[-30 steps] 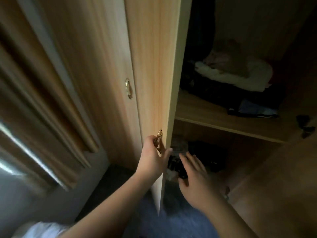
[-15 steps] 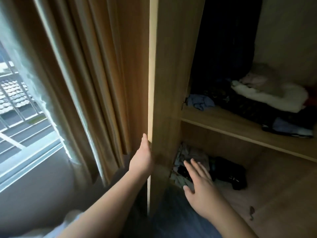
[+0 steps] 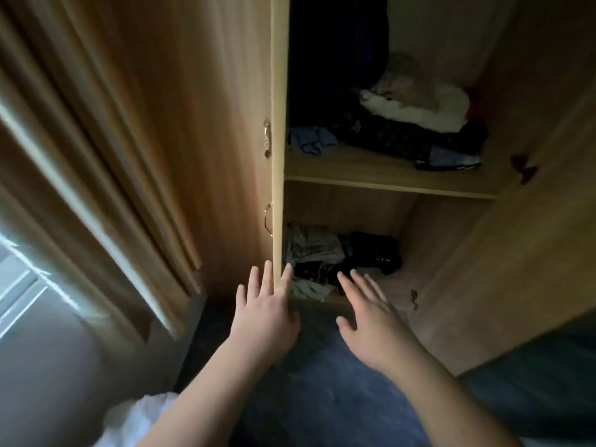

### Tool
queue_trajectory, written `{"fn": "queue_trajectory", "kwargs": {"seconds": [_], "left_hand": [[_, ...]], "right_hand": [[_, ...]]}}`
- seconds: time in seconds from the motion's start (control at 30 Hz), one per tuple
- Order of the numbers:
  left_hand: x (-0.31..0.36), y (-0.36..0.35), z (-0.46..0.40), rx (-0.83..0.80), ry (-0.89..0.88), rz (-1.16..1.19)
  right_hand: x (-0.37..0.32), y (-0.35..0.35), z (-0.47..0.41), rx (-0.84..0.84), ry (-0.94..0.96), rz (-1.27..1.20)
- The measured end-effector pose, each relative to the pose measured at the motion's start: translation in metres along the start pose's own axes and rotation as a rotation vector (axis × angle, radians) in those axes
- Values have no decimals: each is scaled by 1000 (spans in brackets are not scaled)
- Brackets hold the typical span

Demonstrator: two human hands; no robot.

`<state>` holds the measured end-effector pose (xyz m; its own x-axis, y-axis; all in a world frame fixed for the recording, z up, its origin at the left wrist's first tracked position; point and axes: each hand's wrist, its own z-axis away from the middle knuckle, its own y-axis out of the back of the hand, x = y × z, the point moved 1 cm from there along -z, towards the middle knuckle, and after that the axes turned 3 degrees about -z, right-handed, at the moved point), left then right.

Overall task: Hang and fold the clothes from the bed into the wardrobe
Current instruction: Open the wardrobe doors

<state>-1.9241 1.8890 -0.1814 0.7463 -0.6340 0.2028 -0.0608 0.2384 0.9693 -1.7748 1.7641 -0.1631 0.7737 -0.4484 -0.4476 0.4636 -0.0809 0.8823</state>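
Observation:
The wooden wardrobe stands open, its left door (image 3: 277, 156) seen edge-on with two brass handles. My left hand (image 3: 264, 312) has straight fingers spread against the door's lower edge and holds nothing. My right hand (image 3: 367, 321) hovers flat and empty in front of the bottom compartment. The middle shelf (image 3: 371, 175) carries a heap of white, dark and blue clothes (image 3: 419, 124). Crumpled grey and black clothes (image 3: 325, 256) lie in the bottom compartment. Dark garments hang in the shadow above. The bed is out of view.
Beige curtains (image 3: 106, 162) hang at the left beside a bright window (image 3: 19, 279). The right wardrobe door (image 3: 522, 240) swings out toward me. Dark blue carpet (image 3: 322, 391) covers the floor below my arms. A white sleeve (image 3: 135, 421) shows at bottom left.
My left hand has let go of the door handle and now lies flat on the door's edge. The door has swung wider, showing more of the shelves. My right hand stays spread and empty.

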Motion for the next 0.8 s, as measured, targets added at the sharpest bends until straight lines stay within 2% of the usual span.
{"fn": "queue_trajectory", "kwargs": {"seconds": [0.13, 0.27, 0.53, 0.8], "left_hand": [[27, -4, 0, 27, -111, -12], [77, -11, 1, -25, -202, 4], [231, -42, 43, -126, -516, -85], [405, -102, 158, -151, -793, -160]], "right_hand": [[28, 10, 27, 64, -80, -3], [64, 24, 63, 149, -176, -3], [167, 41, 194, 322, -473, 43], [274, 59, 382, 378, -776, 19]]}}
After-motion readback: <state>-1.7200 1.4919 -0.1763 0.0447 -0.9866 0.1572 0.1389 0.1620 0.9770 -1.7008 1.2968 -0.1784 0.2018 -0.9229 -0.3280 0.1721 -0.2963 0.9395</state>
